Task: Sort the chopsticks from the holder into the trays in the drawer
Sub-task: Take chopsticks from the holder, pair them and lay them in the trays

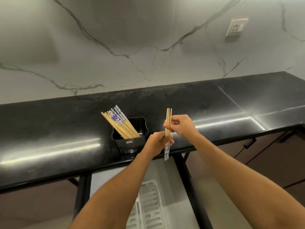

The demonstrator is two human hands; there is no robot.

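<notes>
so we've got three chopsticks (168, 123) held upright over the counter edge, patterned ends down, right above the open drawer (175, 204). the left hand (158, 141) is wrapped around the lower part with its fingers curled on them, and the right hand (181, 125) pinches the upper part between thumb and fingertips. our take: square the tips up while both hands are on them, check all three match, then lay them flat in one slot of the white tray (150, 202) rather than dropping them. the leftover chopsticks (118, 123) sit in the black holder (130, 142) on the countertop (49, 129), leaning left, plain and blue mixed.
</notes>
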